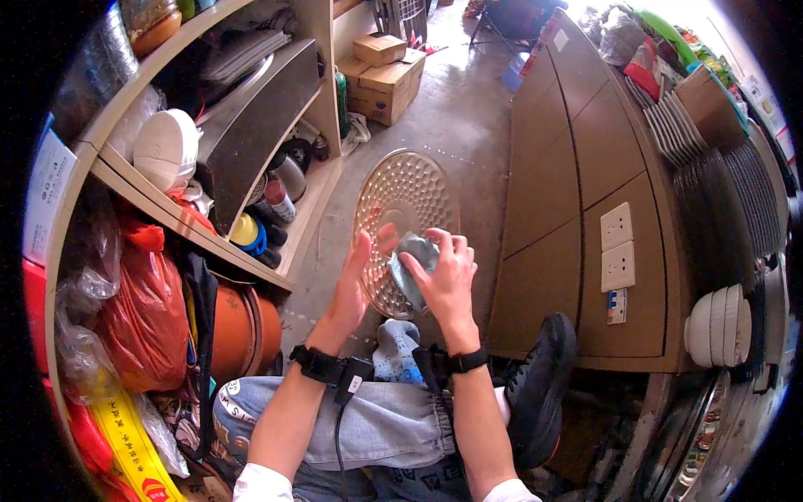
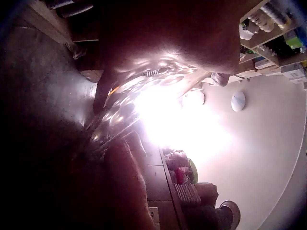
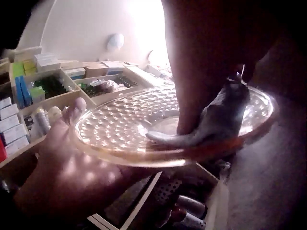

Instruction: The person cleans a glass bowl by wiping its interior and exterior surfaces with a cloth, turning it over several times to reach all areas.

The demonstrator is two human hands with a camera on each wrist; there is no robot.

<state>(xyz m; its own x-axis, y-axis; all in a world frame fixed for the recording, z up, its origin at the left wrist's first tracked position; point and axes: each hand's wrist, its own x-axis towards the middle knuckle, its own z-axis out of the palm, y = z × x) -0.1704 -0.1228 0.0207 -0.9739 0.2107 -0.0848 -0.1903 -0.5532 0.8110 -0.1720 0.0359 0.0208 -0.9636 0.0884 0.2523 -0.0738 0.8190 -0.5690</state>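
A round clear dimpled glass plate (image 1: 375,197) stands tilted above the floor in the head view. My left hand (image 1: 347,293) holds it at its left edge, thumb on the rim and fingers behind, seen through the glass. My right hand (image 1: 449,280) grips a grey-blue cloth (image 1: 408,289) against the plate's face near its right side. In the right wrist view the cloth (image 3: 220,117) lies on the dimpled plate (image 3: 110,122), with the left hand (image 3: 72,167) under and around the rim. The left wrist view is dark and glaring, showing part of the plate (image 2: 112,120).
Wooden shelving (image 1: 314,197) with bags and bottles stands on the left. A brown cabinet (image 1: 544,209) runs along the right, with stacked bowls (image 1: 715,326) and plates beside it. Cardboard boxes (image 1: 381,88) sit farther back. A black shoe (image 1: 539,389) is near the cabinet.
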